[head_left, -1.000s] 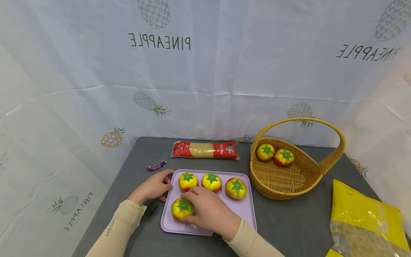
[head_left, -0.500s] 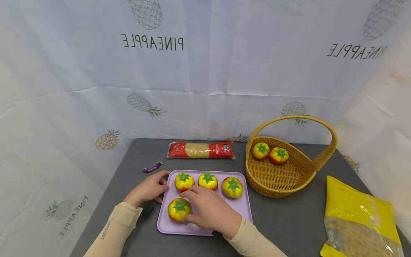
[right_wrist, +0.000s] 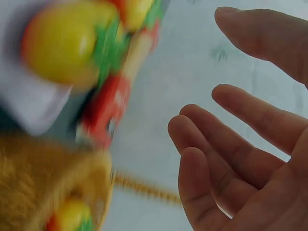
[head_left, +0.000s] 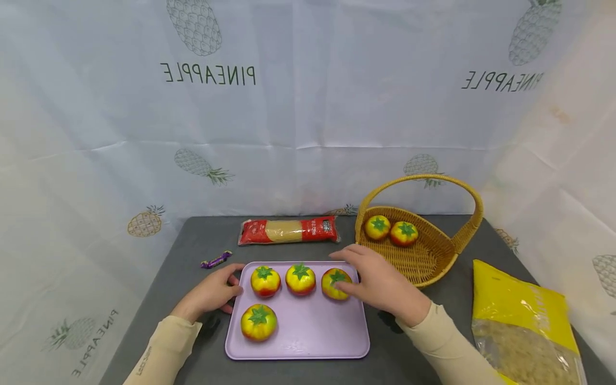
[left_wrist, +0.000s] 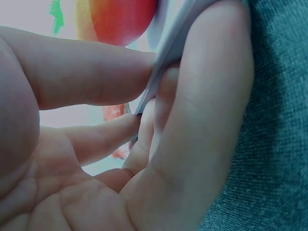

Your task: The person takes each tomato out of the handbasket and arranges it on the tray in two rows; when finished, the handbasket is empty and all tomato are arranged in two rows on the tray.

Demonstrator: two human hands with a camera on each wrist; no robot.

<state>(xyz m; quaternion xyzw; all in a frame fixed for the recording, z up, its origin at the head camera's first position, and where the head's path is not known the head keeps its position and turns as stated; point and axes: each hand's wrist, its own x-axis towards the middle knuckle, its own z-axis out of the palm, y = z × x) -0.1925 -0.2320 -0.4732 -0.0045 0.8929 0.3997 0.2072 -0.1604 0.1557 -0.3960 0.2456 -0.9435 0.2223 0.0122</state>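
Note:
My left hand [head_left: 210,291] pinches the left rim of a lilac tray [head_left: 313,331]; the left wrist view shows the thumb above the tray edge [left_wrist: 180,38] and fingers beneath it. A yellow-red toy tomato [head_left: 259,322] with a green leaf top sits at the tray's front left. Along the back stand a left tomato [head_left: 265,282], a middle one [head_left: 300,279] and a right one [head_left: 330,291]. My right hand [head_left: 380,280] hovers by the right tomato, its thumb overlapping it in the head view. In the right wrist view the fingers [right_wrist: 236,149] are spread, holding nothing.
A wicker basket [head_left: 418,259] with a tall handle holds two more toy tomatoes at the back right. Behind the tray lies a red pasta pack [head_left: 289,231]. A purple-wrapped candy [head_left: 216,260] is at the left, a yellow bag [head_left: 517,305] at the right.
My right hand has left the front-left tomato and moved right and back to the tray's right side. That tomato stays on the tray. My left hand keeps its hold; the head view has shifted.

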